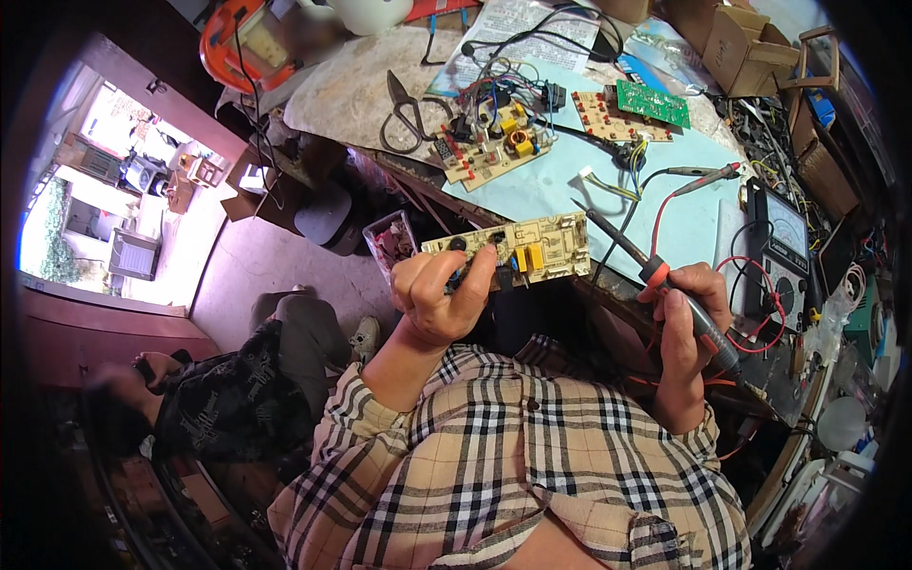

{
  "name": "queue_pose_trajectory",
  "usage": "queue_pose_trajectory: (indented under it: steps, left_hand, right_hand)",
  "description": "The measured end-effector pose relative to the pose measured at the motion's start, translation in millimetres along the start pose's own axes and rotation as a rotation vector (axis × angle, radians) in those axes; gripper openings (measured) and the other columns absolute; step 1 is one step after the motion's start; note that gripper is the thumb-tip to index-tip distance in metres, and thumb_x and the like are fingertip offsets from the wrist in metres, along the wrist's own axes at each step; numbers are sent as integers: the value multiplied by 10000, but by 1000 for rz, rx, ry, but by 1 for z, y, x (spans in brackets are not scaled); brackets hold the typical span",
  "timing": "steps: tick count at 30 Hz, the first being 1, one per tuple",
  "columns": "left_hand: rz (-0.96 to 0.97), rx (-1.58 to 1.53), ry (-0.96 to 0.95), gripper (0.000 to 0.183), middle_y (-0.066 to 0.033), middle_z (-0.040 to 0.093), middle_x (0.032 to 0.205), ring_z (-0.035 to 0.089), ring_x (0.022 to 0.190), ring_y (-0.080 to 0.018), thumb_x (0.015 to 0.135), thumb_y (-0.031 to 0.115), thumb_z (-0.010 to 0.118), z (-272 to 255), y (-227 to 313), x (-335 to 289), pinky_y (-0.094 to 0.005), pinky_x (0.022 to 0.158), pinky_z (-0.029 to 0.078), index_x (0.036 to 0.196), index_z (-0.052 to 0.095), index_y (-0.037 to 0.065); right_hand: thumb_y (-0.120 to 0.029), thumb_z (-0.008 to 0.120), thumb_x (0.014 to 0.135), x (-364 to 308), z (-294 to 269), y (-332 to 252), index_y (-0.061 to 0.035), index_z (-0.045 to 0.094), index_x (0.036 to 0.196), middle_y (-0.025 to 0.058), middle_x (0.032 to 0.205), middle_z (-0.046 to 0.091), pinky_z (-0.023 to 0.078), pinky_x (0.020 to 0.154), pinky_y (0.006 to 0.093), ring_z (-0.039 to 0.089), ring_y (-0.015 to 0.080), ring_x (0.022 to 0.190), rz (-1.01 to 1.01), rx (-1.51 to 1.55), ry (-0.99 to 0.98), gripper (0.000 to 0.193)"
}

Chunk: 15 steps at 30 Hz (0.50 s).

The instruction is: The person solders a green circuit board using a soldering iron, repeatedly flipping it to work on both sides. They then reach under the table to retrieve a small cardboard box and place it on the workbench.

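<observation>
My left hand [442, 293] is closed on the left part of a tan circuit board [565, 242], held up just off the table's front edge. Yellow box-shaped components and a few dark parts stand on its face; my fingers hide its left end. In my right hand [689, 318] is a soldering iron [655, 273] with a dark grip and an orange-red collar. The iron points up and to the left, its tip [581, 207] close to the board's upper right corner; I cannot tell whether they touch.
On the pale blue sheet [532, 195] lie a wired circuit board [489, 147], a green board [651, 103] and a test probe [705, 179]. Scissors [407, 114] rest at left. An analog multimeter [784, 237] stands at right beside tangled cables. Another person [252, 389] sits at left.
</observation>
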<state>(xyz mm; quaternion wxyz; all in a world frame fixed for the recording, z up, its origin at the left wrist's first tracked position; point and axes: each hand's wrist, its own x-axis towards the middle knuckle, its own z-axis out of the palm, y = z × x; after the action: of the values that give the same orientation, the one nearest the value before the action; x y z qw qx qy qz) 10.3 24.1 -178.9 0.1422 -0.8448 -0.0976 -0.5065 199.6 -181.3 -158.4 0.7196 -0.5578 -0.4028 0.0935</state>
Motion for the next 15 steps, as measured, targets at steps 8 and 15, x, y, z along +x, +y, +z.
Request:
queue_pose_trajectory:
  steps: [8, 15]
  left_hand:
    - [-69, -18, -29, 414, -52, 513, 993, 531, 881, -238, 633, 97, 740, 2, 3, -1, -347, 767, 422, 1043, 723, 151]
    - [-84, -25, -26, 387, -28, 536, 942, 555, 855, -212, 678, 121, 743, 8, 7, -5, -334, 757, 443, 1063, 715, 145]
  right_hand:
    - [-57, 575, 909, 0, 0, -1, 18, 569, 1033, 90, 871, 575, 522, 661, 239, 622, 127, 704, 8, 8, -1, 145]
    - [-48, 568, 913, 1, 1, -1, 25, 568, 1035, 99, 879, 576, 528, 661, 247, 616, 130, 701, -4, 34, -11, 142]
